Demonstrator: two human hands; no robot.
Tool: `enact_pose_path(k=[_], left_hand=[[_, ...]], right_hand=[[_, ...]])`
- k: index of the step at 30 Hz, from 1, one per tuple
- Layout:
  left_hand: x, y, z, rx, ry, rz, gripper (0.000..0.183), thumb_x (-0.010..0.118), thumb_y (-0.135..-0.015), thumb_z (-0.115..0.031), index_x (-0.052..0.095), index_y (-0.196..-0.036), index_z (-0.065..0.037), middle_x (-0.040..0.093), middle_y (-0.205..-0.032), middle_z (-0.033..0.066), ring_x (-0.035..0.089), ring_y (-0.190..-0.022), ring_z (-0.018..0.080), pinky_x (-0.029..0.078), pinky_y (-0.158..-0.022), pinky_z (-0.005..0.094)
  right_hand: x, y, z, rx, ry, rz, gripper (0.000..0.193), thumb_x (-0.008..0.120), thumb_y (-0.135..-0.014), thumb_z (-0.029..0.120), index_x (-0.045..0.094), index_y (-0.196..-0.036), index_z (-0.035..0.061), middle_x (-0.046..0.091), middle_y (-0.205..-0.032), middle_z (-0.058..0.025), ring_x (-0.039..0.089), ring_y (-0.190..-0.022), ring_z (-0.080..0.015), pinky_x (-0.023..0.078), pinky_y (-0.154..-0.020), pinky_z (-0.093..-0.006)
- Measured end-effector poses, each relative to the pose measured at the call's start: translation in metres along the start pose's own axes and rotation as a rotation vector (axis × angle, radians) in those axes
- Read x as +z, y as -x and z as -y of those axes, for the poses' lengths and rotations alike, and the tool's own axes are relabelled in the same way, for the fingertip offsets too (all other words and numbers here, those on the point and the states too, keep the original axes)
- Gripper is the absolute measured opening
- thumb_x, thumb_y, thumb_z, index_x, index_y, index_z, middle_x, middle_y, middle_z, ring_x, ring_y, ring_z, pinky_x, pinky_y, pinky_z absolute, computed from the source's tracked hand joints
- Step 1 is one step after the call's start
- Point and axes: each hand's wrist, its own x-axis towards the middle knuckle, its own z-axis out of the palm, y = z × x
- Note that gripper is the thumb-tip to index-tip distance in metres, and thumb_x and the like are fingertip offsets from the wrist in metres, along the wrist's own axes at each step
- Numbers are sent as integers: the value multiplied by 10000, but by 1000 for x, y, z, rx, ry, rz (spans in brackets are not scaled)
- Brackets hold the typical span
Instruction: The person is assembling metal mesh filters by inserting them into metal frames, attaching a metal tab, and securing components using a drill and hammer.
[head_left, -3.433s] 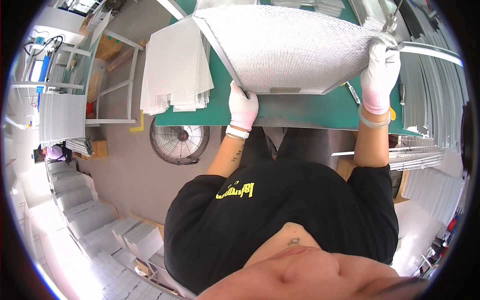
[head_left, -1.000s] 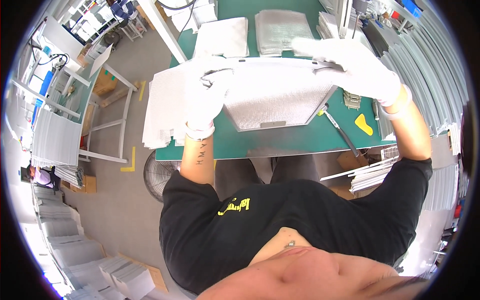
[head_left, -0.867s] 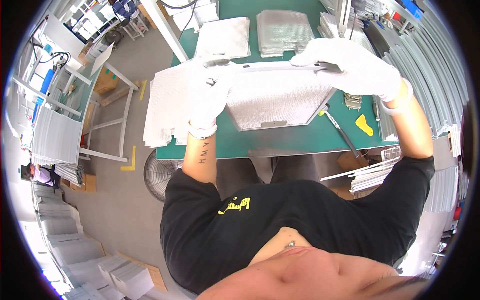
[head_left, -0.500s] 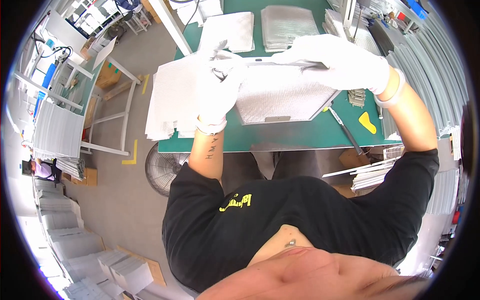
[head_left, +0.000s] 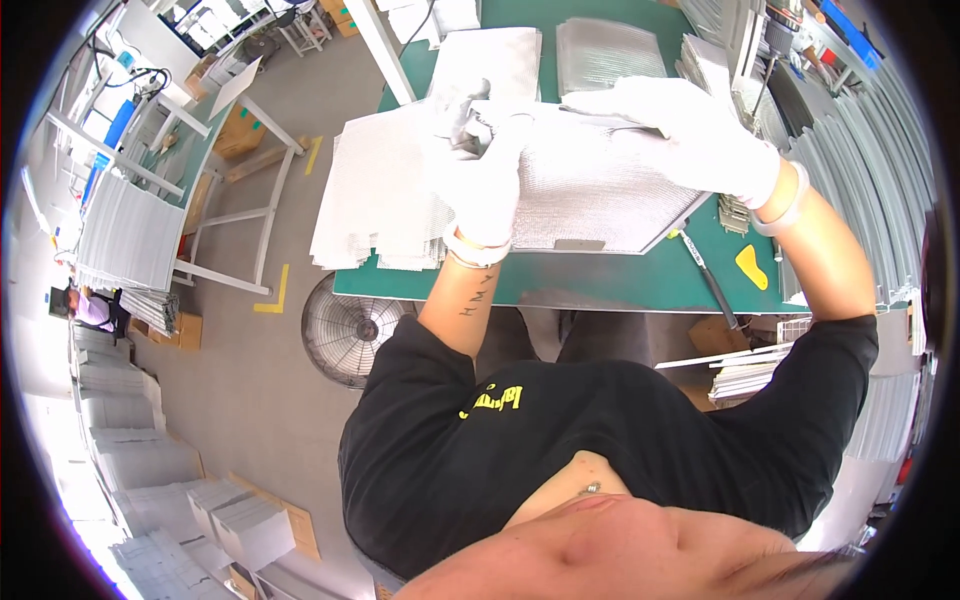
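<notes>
A silvery mesh filter panel point(head_left: 590, 190) with a thin grey frame lies tilted before me over the green table, its near edge bearing a small grey tab. My left hand point(head_left: 480, 170), in a white glove with grey-stained fingertips, is closed at the panel's far left corner; the exact grip is partly hidden. On the far edge, my gloved right hand point(head_left: 690, 130) grips the frame toward the right corner, fingers on top. Beside the left hand lies a stack of pale mesh sheets point(head_left: 375, 190). Two more stacks, a whitish one point(head_left: 490, 60) and a silvery one point(head_left: 610, 55), sit beyond the panel.
Right of the panel, a black-handled hammer-like tool point(head_left: 708, 275), a yellow scraper-shaped piece point(head_left: 751, 267) and small metal strips point(head_left: 735, 213) rest on the green table point(head_left: 600, 290). Many grey frames point(head_left: 850, 180) stand at the far right. A floor fan point(head_left: 355, 330) is at lower left.
The view has shifted, so the scene sits further right. My left hand has turned and closed in along the far edge, covering the frame's left part; my right hand keeps its hold.
</notes>
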Motion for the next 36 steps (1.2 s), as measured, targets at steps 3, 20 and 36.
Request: enact_pose_path(k=[3,20,36], left_hand=[[3,2,2,49,-72,-33,469,735,-800,84,560,-1230,10,622,-1276,219,585,-827,51,484,-714,182],[-15,-2,14,112,194,23,341,661,-883,49,612,-1220,25,679,-1053,100,633,-918,116,519,-757,233],[-35,-7,36,310,-327,169,322,464,-958,27,472,-1280,20,530,-1197,150,551,-1022,193,444,-938,307]], right_hand=[[-3,-5,0,56,-13,61,429,632,-860,51,640,-1287,88,658,-1086,-161,635,-979,-340,506,-881,-372],[-4,-7,5,65,66,157,452,581,-909,100,593,-1360,134,658,-999,-177,631,-890,-327,497,-846,-408],[59,318,-37,1143,284,-328,362,596,-911,66,628,-1272,53,670,-1174,-180,628,-1108,-353,472,-1004,-372]])
